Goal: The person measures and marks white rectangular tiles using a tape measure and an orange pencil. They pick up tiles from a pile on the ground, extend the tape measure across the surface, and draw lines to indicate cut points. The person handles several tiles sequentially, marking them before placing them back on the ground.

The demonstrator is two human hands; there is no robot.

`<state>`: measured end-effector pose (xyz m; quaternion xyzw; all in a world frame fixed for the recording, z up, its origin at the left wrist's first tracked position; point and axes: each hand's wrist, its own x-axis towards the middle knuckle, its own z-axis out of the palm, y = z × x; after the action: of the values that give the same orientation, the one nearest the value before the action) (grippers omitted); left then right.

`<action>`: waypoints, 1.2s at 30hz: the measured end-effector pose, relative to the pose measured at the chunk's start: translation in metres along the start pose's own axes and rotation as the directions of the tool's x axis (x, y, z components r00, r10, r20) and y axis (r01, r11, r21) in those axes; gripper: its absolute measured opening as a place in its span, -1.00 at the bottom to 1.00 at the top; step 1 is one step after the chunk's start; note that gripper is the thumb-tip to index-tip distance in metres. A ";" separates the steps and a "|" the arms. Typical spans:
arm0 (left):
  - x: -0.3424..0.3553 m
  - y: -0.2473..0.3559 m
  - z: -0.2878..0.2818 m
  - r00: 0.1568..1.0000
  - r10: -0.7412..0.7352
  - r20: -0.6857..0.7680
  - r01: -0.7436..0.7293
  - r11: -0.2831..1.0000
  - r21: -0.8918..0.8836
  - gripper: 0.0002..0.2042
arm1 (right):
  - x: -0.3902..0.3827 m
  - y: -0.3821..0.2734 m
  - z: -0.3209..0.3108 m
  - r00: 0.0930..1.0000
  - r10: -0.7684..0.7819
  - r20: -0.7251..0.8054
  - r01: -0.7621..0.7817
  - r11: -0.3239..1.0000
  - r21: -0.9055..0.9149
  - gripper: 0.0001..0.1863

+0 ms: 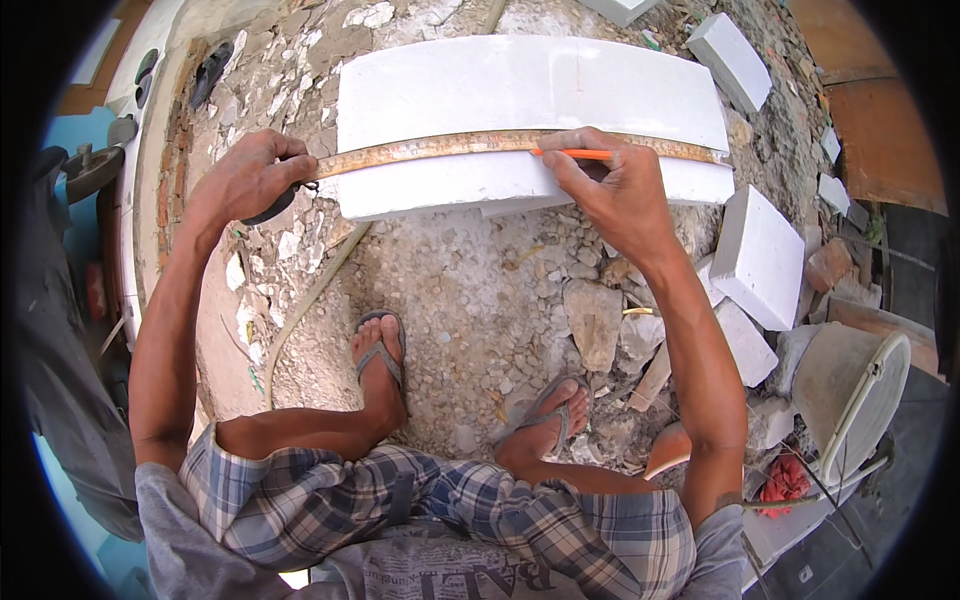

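While the two hands are well apart, a worn, yellow-orange measuring tape [430,150] stretches from the left hand [258,178] to the right edge of a long, white, rectangular block [520,88], lying along the line where the block's broad face meets its near side. The tape's strip looks scuffed and stained, its dark markings partly rubbed away. Beyond the block's left edge, the left thumb and fingers are closed on the tape, with a dark, rounded case [270,208] showing beneath them. The right hand [618,190], over the block's near side and right of its middle, pinches a slim orange pencil [582,154] between thumb and fingers, its point turned left beside the tape. The block, matte and chalky with a faint line on its broad face, lies across stony, rubble-strewn ground [450,310]. The right hand hides a stretch of the tape, and the left hand covers much of the case. The tape's markings are too small to read, its right end is hard to make out, and whether the pencil's point touches the block cannot be told.
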<state>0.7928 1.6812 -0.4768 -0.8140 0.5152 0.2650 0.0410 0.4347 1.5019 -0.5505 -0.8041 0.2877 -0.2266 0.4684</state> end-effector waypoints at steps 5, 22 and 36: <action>0.001 0.000 -0.001 1.000 -0.011 0.008 0.011 1.000 0.008 -0.57 | 0.001 0.000 0.001 1.000 -0.018 -0.009 0.018 1.000 -0.020 -0.80; 0.000 0.003 -0.001 1.000 0.021 0.002 -0.021 1.000 -0.021 -0.58 | 0.002 0.007 -0.001 0.998 0.048 0.032 -0.047 0.998 -0.031 -0.79; -0.004 0.018 -0.004 1.000 -0.022 -0.005 0.021 0.999 -0.039 -0.61 | -0.034 0.109 -0.148 0.656 0.151 -0.740 -0.479 0.841 -0.253 -0.65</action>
<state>0.7773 1.6752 -0.4676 -0.8209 0.5012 0.2724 0.0266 0.2892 1.3898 -0.5821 -0.6765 0.6224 -0.3547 0.1704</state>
